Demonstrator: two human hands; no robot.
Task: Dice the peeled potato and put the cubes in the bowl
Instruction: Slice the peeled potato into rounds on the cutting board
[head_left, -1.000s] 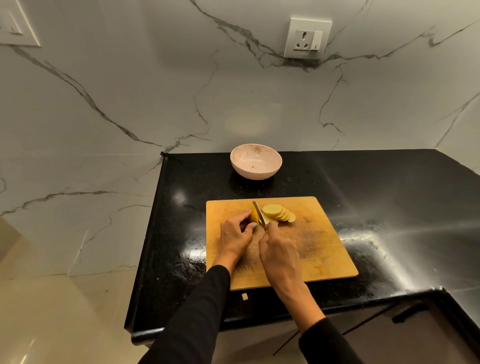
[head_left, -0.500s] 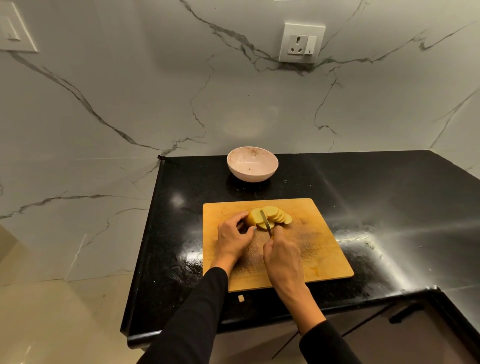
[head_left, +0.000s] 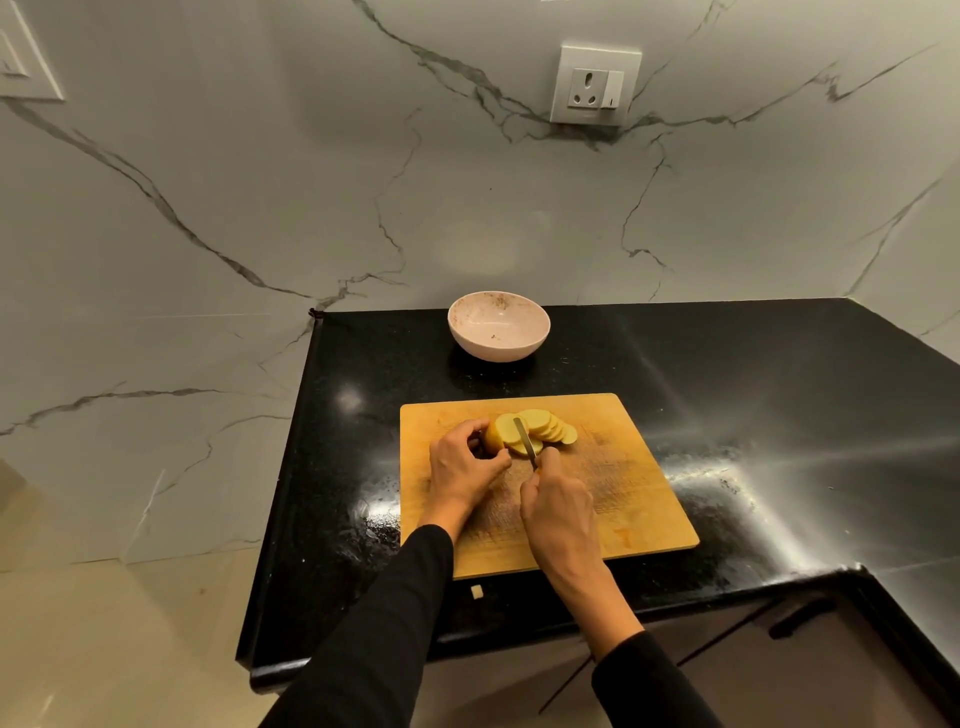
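A wooden cutting board (head_left: 623, 499) lies on the black counter. On its far part lies a fanned row of round potato slices (head_left: 545, 426). At the row's left end my left hand (head_left: 462, 467) grips the uncut potato end (head_left: 493, 436) with curled fingers. My right hand (head_left: 558, 506) holds a knife (head_left: 524, 439); its blade lies across the slices just right of the uncut end. A pale pink bowl (head_left: 498, 326) stands behind the board near the wall, with nothing in it but some specks.
The black counter (head_left: 753, 395) runs right into a corner, with marble walls behind and to the left. A small pale scrap (head_left: 476, 591) lies near the counter's front edge. A wall socket (head_left: 595, 85) sits above. Cabinet doors are below the front edge.
The knife blade has moved from the left end of the potato to lie over the slices, and one more slice has joined the fan. My left hand has stayed on the uncut end.
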